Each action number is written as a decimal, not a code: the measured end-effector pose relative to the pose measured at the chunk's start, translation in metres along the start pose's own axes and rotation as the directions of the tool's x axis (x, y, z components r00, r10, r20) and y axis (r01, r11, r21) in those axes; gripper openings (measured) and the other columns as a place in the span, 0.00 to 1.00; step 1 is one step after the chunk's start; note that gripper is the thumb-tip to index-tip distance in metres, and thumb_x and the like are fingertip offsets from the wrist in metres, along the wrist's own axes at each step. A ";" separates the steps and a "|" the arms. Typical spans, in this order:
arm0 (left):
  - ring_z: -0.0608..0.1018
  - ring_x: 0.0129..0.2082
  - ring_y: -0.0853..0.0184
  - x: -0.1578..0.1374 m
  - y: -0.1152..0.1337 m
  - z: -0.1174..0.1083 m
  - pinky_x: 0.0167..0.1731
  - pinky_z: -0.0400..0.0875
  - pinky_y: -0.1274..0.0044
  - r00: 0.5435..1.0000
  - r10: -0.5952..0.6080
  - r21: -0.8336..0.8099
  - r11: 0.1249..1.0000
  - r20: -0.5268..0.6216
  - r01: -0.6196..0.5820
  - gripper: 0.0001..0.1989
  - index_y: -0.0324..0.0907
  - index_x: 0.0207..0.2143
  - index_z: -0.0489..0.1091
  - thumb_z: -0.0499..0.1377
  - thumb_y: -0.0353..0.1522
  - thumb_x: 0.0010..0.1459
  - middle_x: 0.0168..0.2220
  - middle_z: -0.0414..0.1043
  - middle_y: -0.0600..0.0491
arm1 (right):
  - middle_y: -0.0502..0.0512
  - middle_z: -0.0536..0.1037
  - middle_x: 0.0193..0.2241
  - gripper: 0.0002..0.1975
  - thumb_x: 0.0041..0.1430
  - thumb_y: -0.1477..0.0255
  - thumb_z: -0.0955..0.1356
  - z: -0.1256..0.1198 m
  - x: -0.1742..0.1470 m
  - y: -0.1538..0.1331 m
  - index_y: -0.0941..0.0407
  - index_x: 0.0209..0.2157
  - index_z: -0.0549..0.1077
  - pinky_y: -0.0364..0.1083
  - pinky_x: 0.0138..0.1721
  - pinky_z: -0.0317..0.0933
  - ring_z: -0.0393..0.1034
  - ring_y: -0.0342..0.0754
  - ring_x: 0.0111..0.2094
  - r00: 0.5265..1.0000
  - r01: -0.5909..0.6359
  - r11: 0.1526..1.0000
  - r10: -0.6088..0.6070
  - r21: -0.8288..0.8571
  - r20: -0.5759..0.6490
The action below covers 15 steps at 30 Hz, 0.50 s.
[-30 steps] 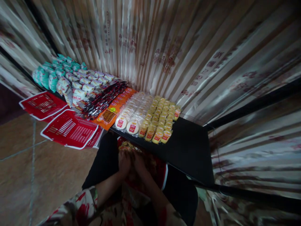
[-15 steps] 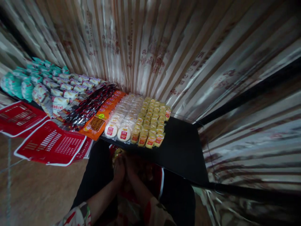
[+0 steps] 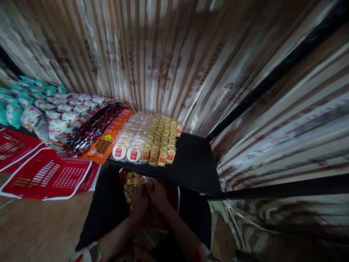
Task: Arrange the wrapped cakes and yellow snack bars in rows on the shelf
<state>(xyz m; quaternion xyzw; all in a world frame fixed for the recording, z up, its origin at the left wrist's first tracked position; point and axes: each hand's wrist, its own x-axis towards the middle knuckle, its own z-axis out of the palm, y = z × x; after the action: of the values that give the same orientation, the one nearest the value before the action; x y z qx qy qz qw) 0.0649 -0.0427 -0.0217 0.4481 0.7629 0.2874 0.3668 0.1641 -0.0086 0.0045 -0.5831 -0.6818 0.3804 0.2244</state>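
In the dim space below the shelf edge, my left hand (image 3: 140,198) and my right hand (image 3: 157,194) are close together over a red bag with a white edge (image 3: 178,200) on my lap. Yellow wrapped snacks (image 3: 132,181) lie in it, beside and beyond my left hand. The fingers of both hands are bent inward. Some shiny clear wrapping (image 3: 145,179) shows at the fingertips; what it holds is too dark to make out. Above my hands, rows of yellow packaged cakes (image 3: 162,157) stand on the black shelf (image 3: 195,163), with round white crackers (image 3: 133,154) to their left.
Further left along the shelf are an orange snack packet (image 3: 103,146), dark shiny packets (image 3: 87,133), white packets (image 3: 58,125) and teal packets (image 3: 14,112). Red printed bags (image 3: 51,173) hang at the front left. A striped curtain (image 3: 152,54) and a black pole (image 3: 272,76) stand behind.
The view has turned slightly right, so the shelf goods appear further left. My hands have moved a little apart, and more yellow snacks show in the bag.
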 end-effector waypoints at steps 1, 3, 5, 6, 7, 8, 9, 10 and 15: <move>0.71 0.48 0.61 -0.002 0.003 0.000 0.50 0.63 0.68 1.000 0.011 0.015 1.000 -0.004 -0.011 0.16 0.39 0.44 0.67 0.50 0.27 0.52 0.44 0.71 0.44 | 0.57 0.75 0.45 0.19 0.52 0.78 0.62 -0.006 -0.003 0.000 0.56 0.47 0.68 0.46 0.50 0.59 0.69 0.48 0.47 1.000 0.015 1.000 -0.015 -0.008 -0.010; 0.71 0.49 0.60 -0.006 0.009 -0.001 0.51 0.63 0.68 0.999 0.053 0.023 0.998 -0.013 -0.052 0.16 0.39 0.45 0.67 0.50 0.27 0.53 0.45 0.70 0.44 | 0.57 0.75 0.45 0.19 0.50 0.78 0.63 -0.019 -0.010 -0.001 0.56 0.45 0.69 0.47 0.51 0.59 0.69 0.49 0.47 0.998 0.051 0.998 -0.051 -0.023 -0.020; 0.70 0.50 0.61 -0.010 0.018 -0.004 0.51 0.62 0.69 0.991 0.134 -0.001 0.991 0.005 -0.134 0.17 0.40 0.45 0.67 0.50 0.27 0.52 0.47 0.69 0.45 | 0.56 0.76 0.44 0.18 0.49 0.78 0.64 -0.032 -0.016 -0.002 0.55 0.44 0.71 0.48 0.51 0.59 0.69 0.49 0.46 0.997 0.071 0.997 -0.072 -0.027 -0.027; 0.70 0.50 0.61 -0.013 0.023 -0.006 0.52 0.62 0.69 0.983 0.178 -0.024 0.984 0.035 -0.177 0.18 0.41 0.46 0.67 0.50 0.27 0.52 0.47 0.69 0.46 | 0.56 0.76 0.43 0.18 0.49 0.77 0.64 -0.040 -0.019 -0.003 0.55 0.43 0.71 0.48 0.50 0.59 0.69 0.49 0.46 0.997 0.070 0.997 -0.071 -0.019 -0.034; 0.70 0.50 0.62 -0.015 0.028 -0.008 0.52 0.62 0.70 0.975 0.210 -0.047 0.977 0.075 -0.207 0.18 0.42 0.45 0.67 0.50 0.27 0.52 0.48 0.70 0.47 | 0.55 0.76 0.43 0.17 0.49 0.77 0.64 -0.047 -0.022 -0.004 0.54 0.43 0.71 0.48 0.50 0.60 0.70 0.49 0.45 0.997 0.062 0.998 -0.062 -0.005 -0.043; 0.71 0.49 0.62 -0.018 0.035 -0.010 0.51 0.62 0.70 0.967 0.227 -0.067 0.973 0.116 -0.221 0.17 0.43 0.45 0.68 0.51 0.28 0.52 0.47 0.70 0.48 | 0.55 0.77 0.42 0.17 0.49 0.76 0.65 -0.055 -0.024 -0.006 0.54 0.43 0.71 0.48 0.48 0.61 0.70 0.49 0.44 0.998 0.050 0.999 -0.049 0.015 -0.049; 0.71 0.48 0.62 -0.021 0.042 -0.012 0.50 0.63 0.71 0.961 0.229 -0.078 0.972 0.153 -0.219 0.16 0.42 0.44 0.68 0.51 0.29 0.52 0.46 0.71 0.48 | 0.54 0.77 0.41 0.18 0.49 0.74 0.65 -0.063 -0.026 -0.008 0.54 0.44 0.70 0.48 0.47 0.62 0.71 0.49 0.43 0.998 0.036 0.999 -0.034 0.040 -0.050; 0.72 0.46 0.62 -0.023 0.049 -0.013 0.49 0.64 0.71 0.959 0.222 -0.082 0.974 0.178 -0.210 0.15 0.42 0.43 0.68 0.51 0.30 0.52 0.45 0.71 0.48 | 0.54 0.77 0.40 0.19 0.49 0.73 0.66 -0.071 -0.028 -0.009 0.54 0.45 0.70 0.48 0.45 0.63 0.72 0.49 0.42 0.999 0.025 0.997 -0.022 0.069 -0.046; 0.73 0.38 0.65 -0.028 0.089 -0.012 0.41 0.65 0.73 0.940 0.302 -0.074 0.953 0.156 -0.294 0.10 0.42 0.34 0.68 0.50 0.36 0.55 0.35 0.72 0.51 | 0.51 0.77 0.35 0.22 0.50 0.69 0.66 -0.107 -0.023 -0.007 0.54 0.49 0.65 0.44 0.39 0.67 0.73 0.44 0.34 0.994 0.029 0.937 0.009 0.348 -0.108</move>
<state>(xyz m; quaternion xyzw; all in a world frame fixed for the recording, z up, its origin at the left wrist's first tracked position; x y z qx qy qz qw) 0.1067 -0.0309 0.0617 0.5715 0.6456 0.3202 0.3924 0.2448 -0.0034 0.0780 -0.5502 -0.5933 0.4623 0.3626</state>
